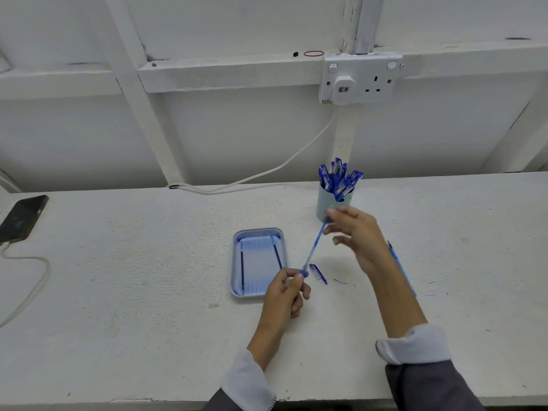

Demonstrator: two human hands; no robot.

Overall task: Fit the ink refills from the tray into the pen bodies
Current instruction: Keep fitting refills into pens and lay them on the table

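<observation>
A blue pen body [315,247] slants in the air between my hands. My left hand [287,290] pinches its lower end, which carries a dark blue end piece. My right hand [354,232] pinches the upper end with thumb and forefinger, the other fingers spread. The pale blue tray [257,261] lies just left of the hands with two dark ink refills [242,269] in it, one along each side. A blue pen cap [318,273] lies on the table right of the tray. Another pen [400,265] lies partly hidden behind my right forearm.
A light blue cup [327,207] full of capped blue pens [339,178] stands behind my right hand. A phone [22,218] on a cable lies at the far left. A wall socket [360,80] with a plugged charger and white cable hangs above the white table [148,262].
</observation>
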